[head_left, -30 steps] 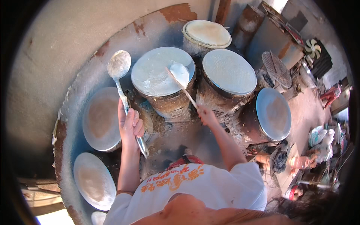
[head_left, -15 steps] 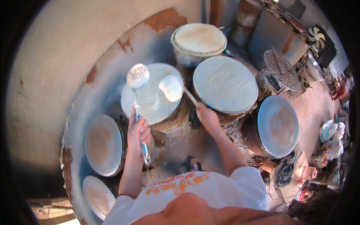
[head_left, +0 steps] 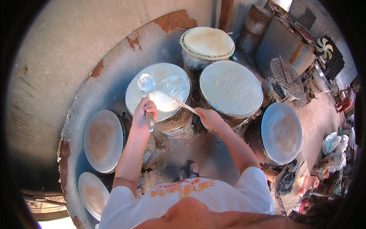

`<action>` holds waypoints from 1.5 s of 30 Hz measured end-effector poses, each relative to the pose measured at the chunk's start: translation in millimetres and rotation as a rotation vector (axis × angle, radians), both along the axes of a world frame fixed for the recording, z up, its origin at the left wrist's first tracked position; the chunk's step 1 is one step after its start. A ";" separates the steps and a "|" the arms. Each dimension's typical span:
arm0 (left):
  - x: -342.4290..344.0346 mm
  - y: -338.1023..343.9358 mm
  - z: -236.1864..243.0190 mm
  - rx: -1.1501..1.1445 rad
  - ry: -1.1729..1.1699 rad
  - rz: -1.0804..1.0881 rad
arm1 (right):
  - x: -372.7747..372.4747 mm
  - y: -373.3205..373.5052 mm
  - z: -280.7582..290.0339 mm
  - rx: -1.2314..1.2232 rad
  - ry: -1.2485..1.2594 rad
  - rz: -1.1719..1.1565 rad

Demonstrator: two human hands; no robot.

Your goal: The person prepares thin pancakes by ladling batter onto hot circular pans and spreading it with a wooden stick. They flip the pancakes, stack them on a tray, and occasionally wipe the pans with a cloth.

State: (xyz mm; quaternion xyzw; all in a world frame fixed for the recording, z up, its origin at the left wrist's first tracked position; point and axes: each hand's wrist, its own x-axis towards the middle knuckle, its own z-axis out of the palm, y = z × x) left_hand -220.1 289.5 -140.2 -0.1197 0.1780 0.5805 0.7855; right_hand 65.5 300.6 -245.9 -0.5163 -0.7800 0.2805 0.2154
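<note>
My left hand (head_left: 145, 110) is wrapped around the metal handle of a ladle (head_left: 146, 83), whose round bowl is coated white and hangs over the middle-left griddle (head_left: 134, 97). My right hand (head_left: 209, 118) grips the thin handle of a pale, flat spreader (head_left: 163, 102). The spreader's rounded blade is over the near part of that griddle, seemingly against its surface, and is slightly blurred. Wet, whitish batter (head_left: 174, 87) lies in streaks on the griddle's right side. Beside it, another round griddle (head_left: 231, 88) carries a thin, rippled white layer.
A pale-topped round pot (head_left: 207, 42) stands behind. More round griddles are at the left (head_left: 103, 141), lower left (head_left: 93, 194) and right (head_left: 282, 133). A curved wall (head_left: 110, 76) bounds the left. A wire grate (head_left: 287, 78), fan (head_left: 325, 49) and bags (head_left: 331, 143) are on the right.
The spreader has swept left and nearer across the griddle, with my right hand following. My left hand has moved farther out, and the ladle's bowl has shifted slightly right and nearer.
</note>
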 end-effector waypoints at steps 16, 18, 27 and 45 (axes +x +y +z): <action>16.5 -93.1 -33.1 0.072 -0.954 0.127 | -90.3 -82.7 -5.7 0.191 0.215 -0.086; 6.6 -122.9 0.5 0.284 -0.878 0.198 | -79.1 -67.1 -14.1 -0.095 0.524 -0.279; -134.7 -164.2 73.1 0.515 -0.599 0.191 | -100.9 -93.3 -38.4 0.046 0.328 -0.178; -255.7 -172.5 -88.4 0.066 0.199 0.141 | -337.1 -144.5 -48.8 -0.554 0.693 -0.041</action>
